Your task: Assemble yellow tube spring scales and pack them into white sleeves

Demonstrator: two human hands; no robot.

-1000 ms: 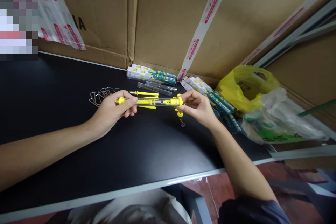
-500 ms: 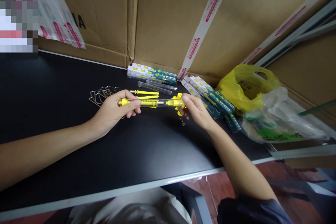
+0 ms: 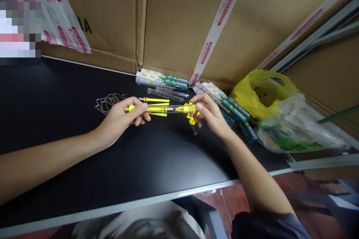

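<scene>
A tubular spring scale (image 3: 168, 109), a clear tube with yellow parts inside, lies level across both hands above the table. My left hand (image 3: 130, 112) is closed around its left end, thumb along the tube. My right hand (image 3: 209, 114) has thumb and fingertips at the yellow plug on the right end. Under and behind the tube lie yellow rods (image 3: 157, 100), partly hidden by it. Small yellow pieces (image 3: 192, 120) sit beside my right fingers, with a small coil spring (image 3: 194, 131) just in front. Bent metal hooks (image 3: 105, 102) are heaped behind my left hand.
Clear tubes (image 3: 168, 93) and printed slim boxes (image 3: 162, 80) lie at the back. More boxes (image 3: 227, 101) are stacked behind my right hand, near a yellow bag (image 3: 249, 93) and a clear plastic bag (image 3: 300, 127). Large cardboard (image 3: 179, 18) borders the black table (image 3: 134, 175).
My right fingers have loosened and shifted slightly right along the end of the tube, so more of the yellow plug shows. My left hand keeps its hold almost unmoved.
</scene>
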